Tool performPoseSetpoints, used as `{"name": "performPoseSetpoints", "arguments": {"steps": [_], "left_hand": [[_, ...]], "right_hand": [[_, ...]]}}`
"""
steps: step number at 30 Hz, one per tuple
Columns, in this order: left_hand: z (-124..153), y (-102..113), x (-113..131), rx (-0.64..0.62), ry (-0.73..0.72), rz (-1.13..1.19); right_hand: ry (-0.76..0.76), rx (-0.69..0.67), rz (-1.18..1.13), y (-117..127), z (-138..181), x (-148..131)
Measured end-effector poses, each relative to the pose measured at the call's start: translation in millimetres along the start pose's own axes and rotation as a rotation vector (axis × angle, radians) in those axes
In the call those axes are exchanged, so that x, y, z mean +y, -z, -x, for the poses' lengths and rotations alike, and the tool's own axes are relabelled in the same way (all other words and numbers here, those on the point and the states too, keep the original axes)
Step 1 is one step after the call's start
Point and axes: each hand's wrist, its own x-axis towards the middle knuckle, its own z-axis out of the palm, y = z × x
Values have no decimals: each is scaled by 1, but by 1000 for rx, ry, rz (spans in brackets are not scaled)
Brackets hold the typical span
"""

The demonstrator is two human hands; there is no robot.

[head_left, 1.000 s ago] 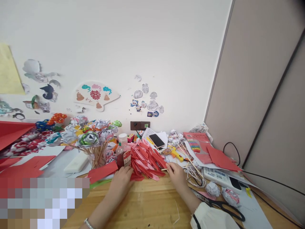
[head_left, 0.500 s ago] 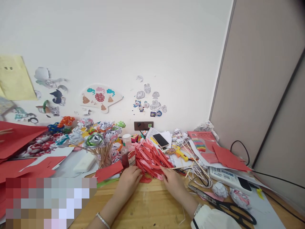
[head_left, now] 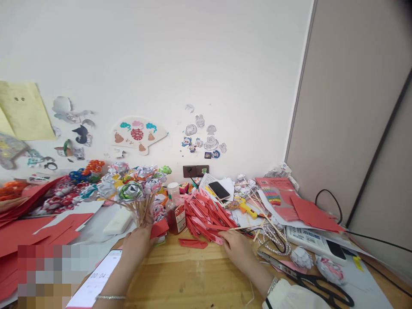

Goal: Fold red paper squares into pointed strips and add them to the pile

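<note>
My left hand (head_left: 137, 246) rests at the foot of a bunch of paper flowers on wooden sticks (head_left: 135, 193), touching a red paper sheet (head_left: 159, 228); its fingers are mostly hidden. My right hand (head_left: 236, 244) lies at the near edge of a heap of folded red paper strips (head_left: 206, 214), fingers curled on a strip. One red strip (head_left: 193, 243) lies alone on the wooden table (head_left: 193, 279) between my hands. A small red bottle with a white cap (head_left: 175, 210) stands beside the heap.
A phone with a timer screen (head_left: 96, 279) lies at the lower left. Black scissors (head_left: 309, 281), a bead string (head_left: 273, 240), wooden sticks, crumpled paper, another phone (head_left: 219, 190) and red sheets (head_left: 309, 210) crowd the right. Red paper (head_left: 35, 227) covers the left. Stickers dot the wall.
My left hand moved left from the strip heap to the base of the flower bunch. A single red strip now lies on the table. The view shifted, showing the timer phone.
</note>
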Motion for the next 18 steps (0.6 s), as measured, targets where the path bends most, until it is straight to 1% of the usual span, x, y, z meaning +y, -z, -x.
{"name": "performPoseSetpoints", "arguments": {"steps": [4, 8, 14, 18], "left_hand": [[-6, -4, -12, 4, -36, 45], [-7, -1, -14, -10, -50, 0], [-7, -1, -16, 31, -58, 11], [-10, -4, -20, 83, -80, 108]], "right_hand": [[6, -18, 40, 2, 0, -1], [18, -29, 56, 3, 1, -2], [13, -45, 59, 4, 1, -3], [13, -46, 61, 3, 1, -2]]}}
